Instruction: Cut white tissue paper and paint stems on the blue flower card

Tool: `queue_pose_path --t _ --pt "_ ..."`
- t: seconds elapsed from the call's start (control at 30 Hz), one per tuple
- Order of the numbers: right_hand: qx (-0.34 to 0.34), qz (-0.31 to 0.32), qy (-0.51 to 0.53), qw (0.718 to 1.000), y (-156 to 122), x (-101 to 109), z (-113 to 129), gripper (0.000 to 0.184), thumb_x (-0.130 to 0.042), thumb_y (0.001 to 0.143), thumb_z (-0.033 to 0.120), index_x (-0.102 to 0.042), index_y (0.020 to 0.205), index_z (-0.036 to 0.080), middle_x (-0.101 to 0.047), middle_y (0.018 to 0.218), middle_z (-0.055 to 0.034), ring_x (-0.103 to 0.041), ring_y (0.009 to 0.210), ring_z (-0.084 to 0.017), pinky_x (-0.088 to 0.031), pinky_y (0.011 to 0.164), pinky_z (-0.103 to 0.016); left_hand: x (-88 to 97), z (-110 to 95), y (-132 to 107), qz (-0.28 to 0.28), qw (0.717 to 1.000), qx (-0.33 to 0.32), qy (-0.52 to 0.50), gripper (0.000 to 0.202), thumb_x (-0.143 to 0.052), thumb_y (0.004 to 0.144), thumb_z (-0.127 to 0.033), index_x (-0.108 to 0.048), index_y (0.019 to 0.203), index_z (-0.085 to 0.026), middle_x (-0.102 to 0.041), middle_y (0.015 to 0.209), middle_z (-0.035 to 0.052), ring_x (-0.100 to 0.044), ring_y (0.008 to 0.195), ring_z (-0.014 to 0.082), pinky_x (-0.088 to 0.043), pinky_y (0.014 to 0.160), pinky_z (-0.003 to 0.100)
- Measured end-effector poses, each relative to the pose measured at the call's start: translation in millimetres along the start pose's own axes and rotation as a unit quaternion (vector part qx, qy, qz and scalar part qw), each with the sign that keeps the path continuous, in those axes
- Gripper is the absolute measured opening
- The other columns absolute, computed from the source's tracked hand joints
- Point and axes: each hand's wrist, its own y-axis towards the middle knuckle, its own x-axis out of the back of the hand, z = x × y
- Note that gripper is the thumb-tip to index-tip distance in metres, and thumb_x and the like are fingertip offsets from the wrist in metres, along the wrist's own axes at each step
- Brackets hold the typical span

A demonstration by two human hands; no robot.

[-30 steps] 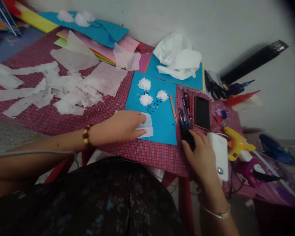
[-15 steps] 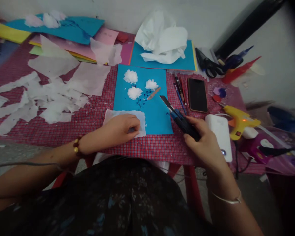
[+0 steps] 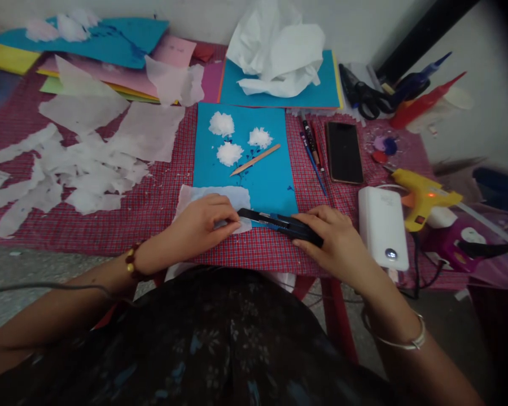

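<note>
My right hand (image 3: 336,239) is wrapped round a black and blue utility knife (image 3: 283,223), its blade pointing left. The blade tip reaches the fingertips of my left hand (image 3: 207,225), which are pinched together; whether they grip the tip or something small is hidden. Under my left hand lies a piece of thin white paper (image 3: 186,196), overlapping the lower left corner of a blue sheet (image 3: 275,186). Three white paper puffs (image 3: 230,153) sit on the sheet over dark blue painted marks. A wooden pencil (image 3: 256,160) lies slanted below them.
Torn white paper strips (image 3: 88,180) cover the left side. Crumpled white paper (image 3: 279,62) sits at the back. Right of the sheet are brushes (image 3: 313,155), a phone (image 3: 344,152), a white power bank (image 3: 382,225), a yellow glue gun (image 3: 423,197) and scissors (image 3: 366,98).
My right hand has moved left and turned the knife nearly level, bringing its blade to my left fingertips. The pencil, blurred before, now lies still at full length on the blue sheet.
</note>
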Motion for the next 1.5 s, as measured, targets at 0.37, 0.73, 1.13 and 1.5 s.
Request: queue_pose_path --t 0.37,0.73,1.13,1.5 --pt "0.042 0.041 -0.050 0.997 6 1 -6 0.036 -0.060 0.094 0.030 -0.060 0.130 0.025 -0.060 0.108 -0.0089 -0.057 0.100 -0.028 -0.041 0.085 -0.042 2.8 2 9 0.029 0.998 0.028 0.039 0.017 -0.062 0.092 -0.028 -0.062 0.079 -0.018 -0.064 0.079 0.0013 -0.060 0.078 0.0164 -0.044 0.071 0.030" --pt "0.056 0.035 -0.056 0.996 5 0 -6 0.041 -0.062 0.093 0.027 -0.061 0.133 0.021 -0.060 0.109 -0.0112 -0.058 0.101 -0.029 -0.043 0.087 -0.044 16.2 -1 12 0.068 0.967 -0.145 0.197 0.024 -0.043 0.101 -0.017 -0.065 0.110 -0.020 -0.068 0.116 0.0079 -0.060 0.109 0.0231 -0.046 0.094 0.039" --pt "0.038 0.031 -0.019 0.999 -1 -2 -1 0.042 -0.059 0.094 0.027 -0.059 0.136 0.024 -0.060 0.109 -0.0114 -0.059 0.100 -0.029 -0.049 0.086 -0.047 16.1 33 -5 0.217 0.953 -0.153 0.143 0.072 -0.056 0.094 -0.059 -0.033 0.155 -0.028 -0.032 0.164 0.0094 -0.020 0.154 0.0307 -0.005 0.125 0.053" --pt "-0.012 0.004 -0.005 1.000 -42 -12 9 0.043 -0.062 0.093 0.026 -0.060 0.136 0.020 -0.059 0.105 -0.0115 -0.059 0.096 -0.028 -0.050 0.082 -0.045 8.8 38 -8 0.212 0.958 -0.135 0.135 0.073 -0.055 0.095 -0.059 -0.032 0.156 -0.026 -0.030 0.165 0.0099 -0.021 0.153 0.0319 -0.007 0.124 0.054"
